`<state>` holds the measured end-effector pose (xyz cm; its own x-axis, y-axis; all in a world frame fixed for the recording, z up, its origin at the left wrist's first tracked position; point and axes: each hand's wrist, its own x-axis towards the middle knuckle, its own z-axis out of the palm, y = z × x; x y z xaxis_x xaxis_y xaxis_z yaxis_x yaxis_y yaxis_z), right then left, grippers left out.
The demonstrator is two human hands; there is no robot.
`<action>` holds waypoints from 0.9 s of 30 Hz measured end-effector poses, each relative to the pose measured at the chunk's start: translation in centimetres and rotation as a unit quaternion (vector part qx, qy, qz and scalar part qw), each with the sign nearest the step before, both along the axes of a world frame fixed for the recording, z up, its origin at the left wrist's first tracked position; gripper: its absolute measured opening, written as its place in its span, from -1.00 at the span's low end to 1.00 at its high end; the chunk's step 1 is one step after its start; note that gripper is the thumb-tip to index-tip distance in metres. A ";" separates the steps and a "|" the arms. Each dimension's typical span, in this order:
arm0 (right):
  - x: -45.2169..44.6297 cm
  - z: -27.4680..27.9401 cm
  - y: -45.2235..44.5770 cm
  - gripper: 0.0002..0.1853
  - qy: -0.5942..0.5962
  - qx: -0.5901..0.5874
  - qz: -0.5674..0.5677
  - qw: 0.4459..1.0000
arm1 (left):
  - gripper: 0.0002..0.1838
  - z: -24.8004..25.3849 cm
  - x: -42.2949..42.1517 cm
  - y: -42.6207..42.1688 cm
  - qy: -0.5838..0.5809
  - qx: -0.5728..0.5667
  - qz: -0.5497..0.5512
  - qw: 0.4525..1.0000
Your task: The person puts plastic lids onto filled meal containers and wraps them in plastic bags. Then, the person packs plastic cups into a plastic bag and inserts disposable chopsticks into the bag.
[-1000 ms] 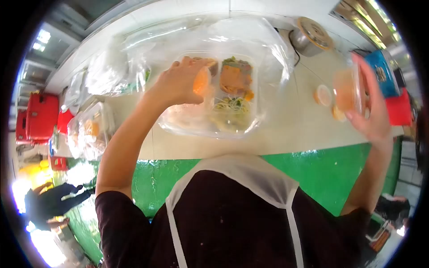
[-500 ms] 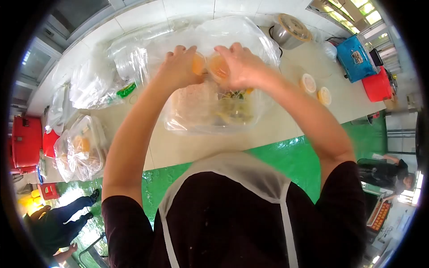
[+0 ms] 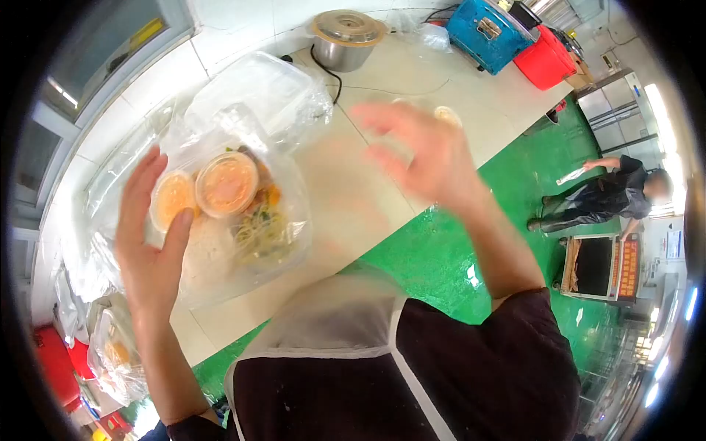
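A clear plastic bag [image 3: 290,228] holds a food tray with vegetables [image 3: 262,229] at its right side. Two round lidded cups of orange food rest on top: the left cup [image 3: 173,197] and the right cup [image 3: 227,184], side by side. My left hand [image 3: 151,235] is at the left cup, fingers apart, its thumb over the cup's lower edge. My right hand [image 3: 426,151] is blurred and raised over the table to the right, fingers spread with nothing in them. Just behind it a small pale-lidded cup [image 3: 447,115] is partly visible.
Stacked clear containers in plastic [image 3: 250,92] lie behind the tray. A steel pot [image 3: 346,44], a blue box [image 3: 485,33] and a red bucket [image 3: 545,59] stand farther back. Another bagged meal [image 3: 118,353] sits at lower left. A person [image 3: 614,189] stands near a cart [image 3: 596,266] on the right.
The right cup came over from the right and now rests beside the left one. My right hand has released it and moved right. My left hand has opened, and the view has turned.
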<state>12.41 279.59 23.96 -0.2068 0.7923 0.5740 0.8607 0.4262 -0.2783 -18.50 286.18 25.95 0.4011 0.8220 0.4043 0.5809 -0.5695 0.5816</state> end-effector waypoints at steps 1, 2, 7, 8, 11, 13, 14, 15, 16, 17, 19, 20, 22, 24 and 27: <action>4.4 -1.2 0.8 -0.61 0.044 -0.124 -0.114 0.985 | -0.47 1.8 2.0 -0.3 -0.021 0.013 -0.042 0.999; 9.6 -3.5 1.7 -0.54 0.015 -0.175 -0.186 0.967 | -0.50 3.5 4.5 -0.3 -0.042 0.028 -0.082 0.995; 28.9 -13.6 2.6 -0.07 -0.061 -0.388 -0.328 0.859 | -0.49 4.6 22.0 3.0 0.073 -0.008 -0.348 0.934; 31.2 -14.8 2.9 0.01 -0.055 -0.400 -0.329 0.854 | -0.43 2.7 26.2 4.4 0.114 0.003 -0.376 0.920; 33.3 -17.3 3.7 0.12 -0.049 -0.415 -0.324 0.849 | -0.21 -5.4 37.4 7.8 0.286 0.006 -0.377 0.881; 32.8 -18.4 3.9 0.15 -0.035 -0.421 -0.304 0.854 | -0.07 -9.4 41.8 8.0 0.426 -0.021 -0.299 0.853; 33.5 -18.7 4.3 0.17 -0.029 -0.421 -0.295 0.857 | -0.05 -11.8 44.2 8.1 0.445 -0.019 -0.277 0.851; 33.5 -18.5 4.7 0.17 -0.021 -0.428 -0.290 0.855 | -0.04 -13.9 45.6 8.4 0.461 -0.013 -0.253 0.850; 33.1 -18.4 4.7 0.17 -0.014 -0.440 -0.286 0.851 | -0.02 -15.2 46.7 8.6 0.475 -0.012 -0.232 0.849; 32.9 -18.5 4.5 0.17 -0.008 -0.457 -0.280 0.844 | -0.04 -16.6 47.6 8.9 0.489 -0.039 -0.247 0.836; 32.9 -18.3 4.5 0.08 -0.011 -0.446 -0.290 0.847 | -0.09 -18.3 48.5 9.0 0.514 -0.093 -0.277 0.807; 32.7 -17.9 4.4 0.05 -0.015 -0.453 -0.291 0.843 | -0.16 -19.5 48.6 8.9 0.489 -0.092 -0.266 0.826; 31.8 -17.9 3.6 -0.02 -0.018 -0.455 -0.295 0.840 | -0.31 -21.5 47.6 8.7 0.440 -0.090 -0.238 0.861; 30.8 -17.7 2.5 -0.08 -0.026 -0.436 -0.297 0.849 | -0.37 -23.1 46.9 8.4 0.465 -0.068 -0.276 0.839; 28.7 -16.4 1.0 -0.12 -0.027 -0.416 -0.301 0.858 | -0.56 -16.8 42.6 5.2 0.348 -0.043 -0.277 0.895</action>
